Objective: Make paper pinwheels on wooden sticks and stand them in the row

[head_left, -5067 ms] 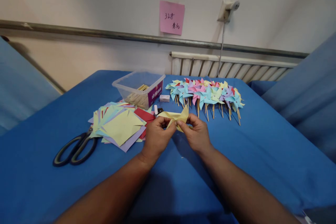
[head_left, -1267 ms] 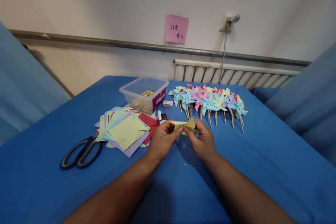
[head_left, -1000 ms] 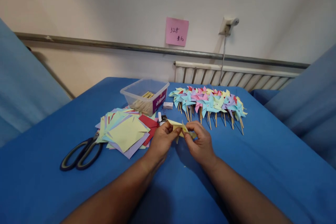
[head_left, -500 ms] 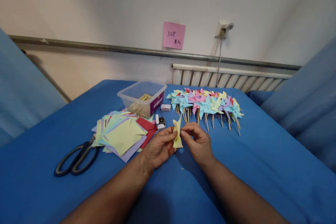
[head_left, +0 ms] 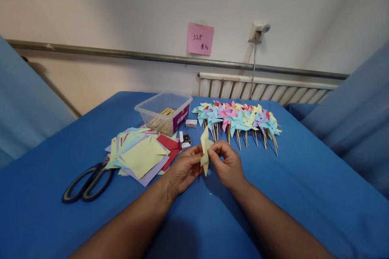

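A pale yellow paper pinwheel (head_left: 205,142) is held upright over the blue cloth, seen nearly edge-on. My left hand (head_left: 187,168) is closed on its left side, thumb and fingers pinching the paper. From the right, my right hand (head_left: 226,163) pinches near the pinwheel's centre with thumb and forefinger; what lies under those fingertips is hidden. Just beyond my left hand sits a small open box of dark, shiny pins (head_left: 185,141). A stack of coloured paper squares (head_left: 142,158) lies to the left, with a red sheet (head_left: 169,148) at its edge.
Black-handled scissors (head_left: 88,182) lie at the left beside the paper. Behind stands a clear plastic tub (head_left: 152,115) of wooden sticks, next to a small white box (head_left: 191,123). Several finished pinwheels (head_left: 237,121) on sticks lie at the back right. Blue curtains flank the table.
The yellow pinwheel has turned, so its blades now point up and down differently. My right fingertips have moved onto its centre. The view has shifted slightly.
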Tool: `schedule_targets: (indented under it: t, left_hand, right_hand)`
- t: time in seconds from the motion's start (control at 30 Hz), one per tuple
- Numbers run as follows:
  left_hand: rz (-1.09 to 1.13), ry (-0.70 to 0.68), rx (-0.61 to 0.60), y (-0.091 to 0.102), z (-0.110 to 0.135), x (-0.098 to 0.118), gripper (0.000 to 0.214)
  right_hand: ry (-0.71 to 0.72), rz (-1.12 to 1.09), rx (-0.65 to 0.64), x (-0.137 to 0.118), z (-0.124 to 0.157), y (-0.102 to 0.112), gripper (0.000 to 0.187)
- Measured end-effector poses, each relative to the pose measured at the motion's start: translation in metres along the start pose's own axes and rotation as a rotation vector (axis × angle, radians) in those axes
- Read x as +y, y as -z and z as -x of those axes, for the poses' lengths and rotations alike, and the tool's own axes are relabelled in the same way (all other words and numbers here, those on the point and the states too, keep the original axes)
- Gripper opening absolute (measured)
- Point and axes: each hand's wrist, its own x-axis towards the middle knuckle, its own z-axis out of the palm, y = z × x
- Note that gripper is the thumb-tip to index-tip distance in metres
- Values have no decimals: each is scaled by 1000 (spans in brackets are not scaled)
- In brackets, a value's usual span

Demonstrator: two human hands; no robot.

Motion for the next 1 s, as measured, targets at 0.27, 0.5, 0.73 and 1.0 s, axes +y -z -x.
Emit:
schedule_targets:
  t: [0.27, 0.5, 0.73, 1.0]
  left_hand:
    - [-271, -223, 325, -8, 1, 4, 27]
    - [-382, -298, 278, -11, 6, 12, 28]
    - [-408, -237, 304, -6, 3, 5, 27]
    - [-326, -214, 368, 0, -1, 2, 27]
  right_hand:
    - [124, 281, 29, 6, -3, 3, 11]
    - [189, 430, -19, 7, -1, 2, 9]
    - [221, 424, -73, 13, -1, 0, 9]
    - [162, 255, -91, 14, -2, 0, 12]
